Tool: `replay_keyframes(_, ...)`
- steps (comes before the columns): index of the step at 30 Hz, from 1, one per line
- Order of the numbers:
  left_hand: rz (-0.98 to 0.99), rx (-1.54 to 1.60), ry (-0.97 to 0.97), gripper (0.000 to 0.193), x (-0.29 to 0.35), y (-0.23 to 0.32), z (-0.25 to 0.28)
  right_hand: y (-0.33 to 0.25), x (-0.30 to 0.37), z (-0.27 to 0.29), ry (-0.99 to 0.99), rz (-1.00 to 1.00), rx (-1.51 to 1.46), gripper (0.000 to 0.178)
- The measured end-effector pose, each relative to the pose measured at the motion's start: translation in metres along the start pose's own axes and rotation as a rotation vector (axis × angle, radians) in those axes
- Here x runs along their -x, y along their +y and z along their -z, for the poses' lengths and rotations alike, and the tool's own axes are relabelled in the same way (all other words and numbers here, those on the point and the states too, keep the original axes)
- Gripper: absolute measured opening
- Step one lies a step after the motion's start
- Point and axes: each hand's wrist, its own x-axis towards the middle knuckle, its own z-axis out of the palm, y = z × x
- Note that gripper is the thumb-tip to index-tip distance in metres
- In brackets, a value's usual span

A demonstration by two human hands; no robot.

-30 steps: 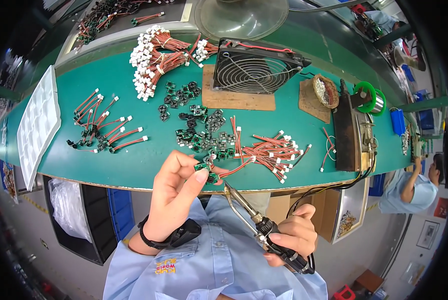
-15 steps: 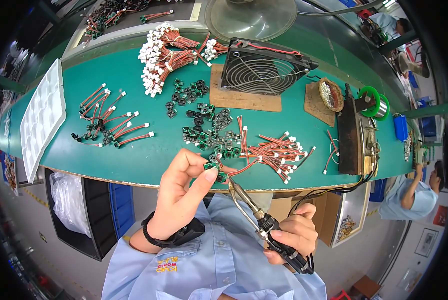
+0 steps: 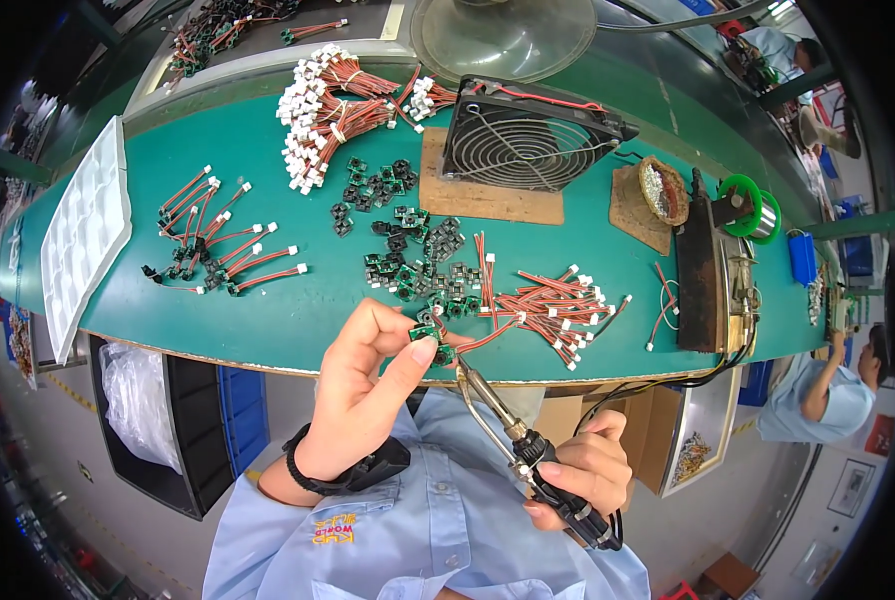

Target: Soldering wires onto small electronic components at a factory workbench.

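My left hand (image 3: 363, 385) pinches a small green circuit board (image 3: 425, 331) between thumb and fingertips, just above the table's near edge. A red-and-black wire lead with a white connector (image 3: 521, 317) runs rightward from beside that board. In my right hand (image 3: 593, 470) is a soldering iron (image 3: 516, 428), gripped by its black handle and slanting up to the left. A thin metal feed tube (image 3: 483, 425) follows its shaft. The iron's tip is close to the board's lower right; whether they touch is too small to tell.
Loose boards (image 3: 446, 240) and wire leads (image 3: 548, 305) lie beyond my hands. Wired boards (image 3: 208, 250) are at left, near a white tray (image 3: 86, 235). A black fan (image 3: 528, 135) stands behind. To the right are a soldering stand (image 3: 703, 270) and a green solder spool (image 3: 743, 190).
My right hand and the soldering iron's handle have shifted very slightly to the left. My left hand stays in place with the circuit board.
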Motion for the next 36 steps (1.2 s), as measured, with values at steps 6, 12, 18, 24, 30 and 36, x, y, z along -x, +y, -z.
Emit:
replay_keyframes(6, 0.004, 0.143, 0.018, 0.013, -0.001, 0.004, -0.008, 0.009, 0.008, 0.005, 0.105, 0.060, 0.127, 0.039)
replay_keyframes(12, 0.070, 0.237, -0.036, 0.012, -0.006, 0.012, -0.016, 0.022, 0.005, 0.032, 0.440, -0.470, 0.192, 0.045)
replay_keyframes(18, 0.112, 0.325, -0.049, 0.010, -0.006, 0.021, -0.021, 0.046, -0.018, 0.061, 0.428, -0.662, -0.048, 0.047)
replay_keyframes(24, 0.070, 0.243, 0.084, 0.009, 0.006, 0.032, -0.029, 0.073, -0.019, 0.076, 0.462, -0.569, -0.119, 0.046)
replay_keyframes(30, 0.014, 0.093, 0.438, 0.009, 0.039, 0.022, -0.004, 0.076, -0.045, 0.083, 0.391, -0.676, -0.157, 0.043)
replay_keyframes(36, 0.024, -0.050, 0.546, 0.011, 0.049, 0.013, 0.063, 0.078, -0.047, 0.080, 0.406, -0.678, -0.142, 0.041)
